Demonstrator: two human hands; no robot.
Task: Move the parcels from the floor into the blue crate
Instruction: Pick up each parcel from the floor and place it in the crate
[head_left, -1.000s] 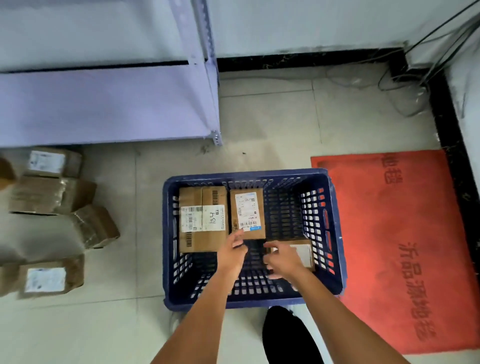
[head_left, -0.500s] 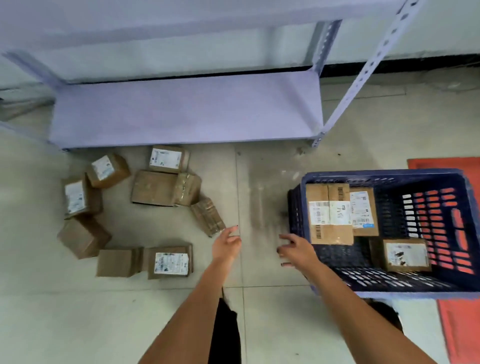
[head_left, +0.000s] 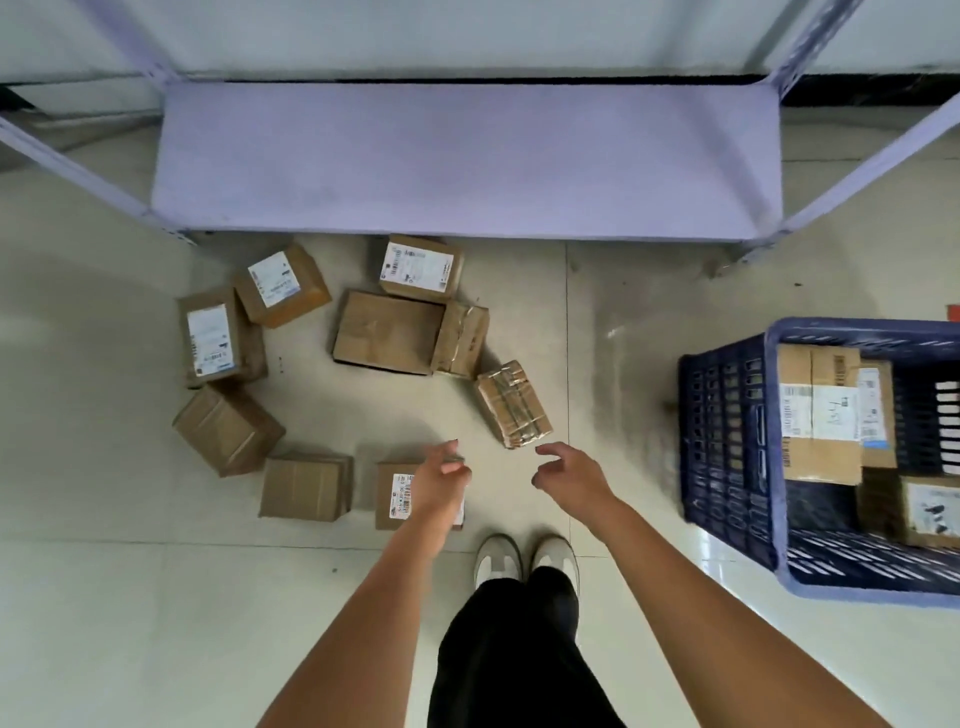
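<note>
Cardboard parcels (head_left: 511, 404) ring bare floor (head_left: 379, 415).

Parcels (head_left: 387, 332): brown cardboard, some w/ white labels + black barcodes, e.g. labelled parcel (head_left: 418, 267); taped parcel (head_left: 514, 404) wrapped in shiny clear tape. Blue crate (head_left: 727, 441): dark blue, lattice-hole walls; boxes inside brown w/ white labels. Shelf (head_left: 467, 161): pale lilac, frame same. Floor (head_left: 156, 623): cream tiles, thin grey grout lines. Trousers (head_left: 509, 654) black; shoes (head_left: 498, 556) white w/ grey bits. Wall skirting (head_left: 857, 85) black.
</note>
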